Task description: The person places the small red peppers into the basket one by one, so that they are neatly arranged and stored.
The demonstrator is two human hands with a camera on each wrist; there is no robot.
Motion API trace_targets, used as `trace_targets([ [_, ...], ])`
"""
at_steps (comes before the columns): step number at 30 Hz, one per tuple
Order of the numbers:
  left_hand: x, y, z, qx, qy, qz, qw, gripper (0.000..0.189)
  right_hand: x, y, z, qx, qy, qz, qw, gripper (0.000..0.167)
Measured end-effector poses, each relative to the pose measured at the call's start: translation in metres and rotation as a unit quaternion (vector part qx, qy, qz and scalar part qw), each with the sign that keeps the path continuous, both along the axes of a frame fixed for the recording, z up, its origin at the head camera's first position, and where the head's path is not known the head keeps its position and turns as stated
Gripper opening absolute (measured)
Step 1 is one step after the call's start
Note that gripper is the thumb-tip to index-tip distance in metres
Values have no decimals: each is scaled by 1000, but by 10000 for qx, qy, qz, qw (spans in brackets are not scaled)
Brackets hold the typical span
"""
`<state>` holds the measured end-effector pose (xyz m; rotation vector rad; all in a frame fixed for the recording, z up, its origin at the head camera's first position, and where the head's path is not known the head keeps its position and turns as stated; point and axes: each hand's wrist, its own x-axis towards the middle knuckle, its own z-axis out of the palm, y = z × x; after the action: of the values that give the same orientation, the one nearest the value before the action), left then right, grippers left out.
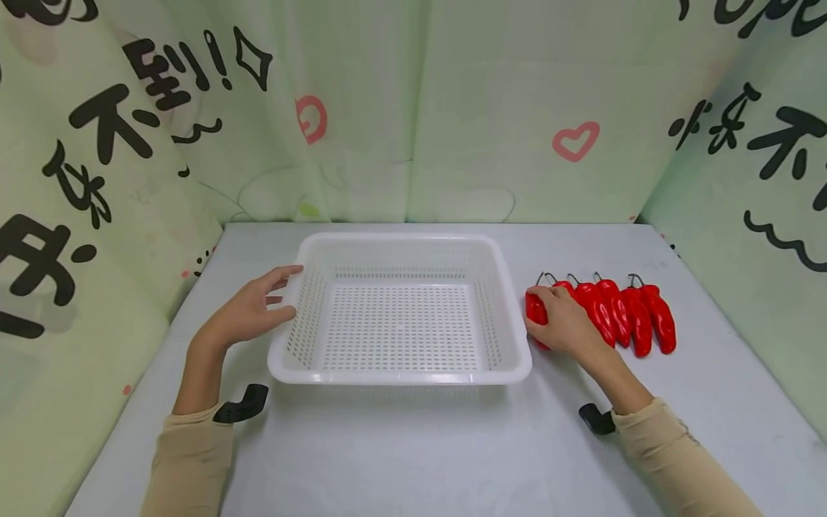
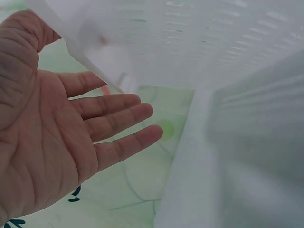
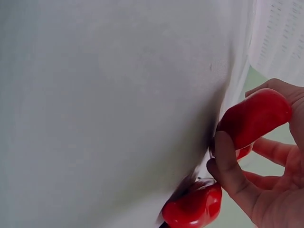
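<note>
Head view: a white perforated plastic basket (image 1: pixel 400 378) lies on a white table (image 1: pixel 388 452). At the basket's left rim is the left hand (image 1: pixel 248 309), its fingers extended and spread. Just beside the basket's right rim, the right hand (image 1: pixel 561 317) pinches a glossy red chili pepper (image 1: pixel 535 310) between thumb and fingers. Farther right of the basket, more red chili peppers (image 1: pixel 618 310) lie in a row, stems toward the pale green curtain (image 1: pixel 478 143) behind the basket.
</note>
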<state>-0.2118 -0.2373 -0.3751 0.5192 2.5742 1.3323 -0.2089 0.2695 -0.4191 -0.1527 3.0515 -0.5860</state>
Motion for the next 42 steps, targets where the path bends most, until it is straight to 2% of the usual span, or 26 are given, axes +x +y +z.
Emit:
trace_targets([
  [20,-2,1,-2,-91,-11,70,9999,67,6,4,9,-316,210,-260,9989,74],
  [32,-2,1,-5,-102,42,55,9999,69,5,-1,34,-489,434,-262,9975,72],
  [42,-1,2,-4,-168,14,50,9998,69,6,-12,61,-513,730,-264,9957,78],
])
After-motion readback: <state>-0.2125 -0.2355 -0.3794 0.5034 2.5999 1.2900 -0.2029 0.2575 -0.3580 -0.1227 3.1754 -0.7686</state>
